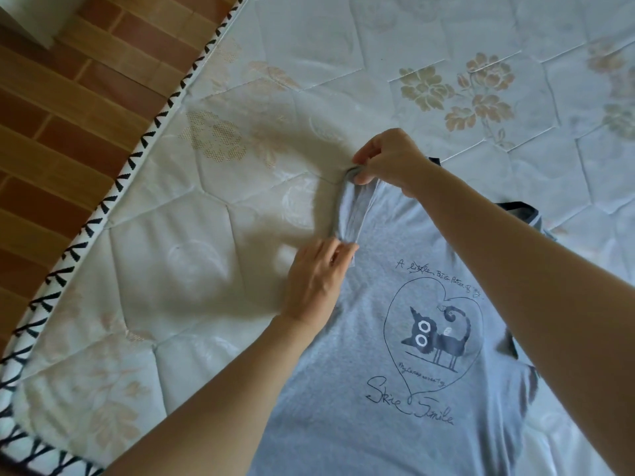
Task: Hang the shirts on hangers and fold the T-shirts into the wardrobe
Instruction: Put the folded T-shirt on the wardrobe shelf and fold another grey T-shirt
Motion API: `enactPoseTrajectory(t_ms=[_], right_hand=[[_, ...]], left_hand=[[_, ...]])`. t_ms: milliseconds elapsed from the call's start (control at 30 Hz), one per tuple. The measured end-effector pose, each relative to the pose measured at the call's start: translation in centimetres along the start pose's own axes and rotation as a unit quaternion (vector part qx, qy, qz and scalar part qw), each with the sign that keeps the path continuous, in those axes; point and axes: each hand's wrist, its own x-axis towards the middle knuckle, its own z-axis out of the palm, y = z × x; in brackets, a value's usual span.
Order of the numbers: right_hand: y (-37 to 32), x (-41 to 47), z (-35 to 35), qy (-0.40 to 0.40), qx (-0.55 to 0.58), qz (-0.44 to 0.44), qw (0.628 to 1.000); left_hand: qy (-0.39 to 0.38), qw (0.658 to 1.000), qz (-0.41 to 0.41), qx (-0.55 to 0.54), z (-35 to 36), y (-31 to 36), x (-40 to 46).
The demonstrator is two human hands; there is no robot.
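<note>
A light grey T-shirt (371, 338) with a dark cat inside a heart outline and handwritten lettering lies flat on the mattress, print side up. Its left sleeve is bunched into a narrow strip. My right hand (388, 159) pinches the far end of that sleeve between thumb and fingers. My left hand (316, 280) lies at the sleeve's base near the shoulder, fingertips on the fabric edge. Dark trim of the collar shows behind my right forearm.
The quilted white mattress (240, 166) has beige flower patterns and a black-and-white piped edge (82, 231) running diagonally along the left. Beyond that edge is a brown tiled floor (51, 115).
</note>
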Motion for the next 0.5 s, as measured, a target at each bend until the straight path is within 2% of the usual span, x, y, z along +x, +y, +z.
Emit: enactPoseTrajectory(t_ms=[167,300,500], right_hand=[[1.4,0.1,-0.8,0.023,-0.054,0.036,0.998],[2.3,0.4,-0.6,0.013,-0.056,0.061,0.996],[1.8,-0.6,-0.6,-0.036,-0.011,0.054,0.998]], left_hand=[[0.016,0.995,0.092,0.029,0.9,-0.7,-0.5],[0.004,0.994,0.107,0.017,1.2,-1.1,-0.9],[0.005,0.995,0.102,0.006,0.8,-1.0,-0.9]])
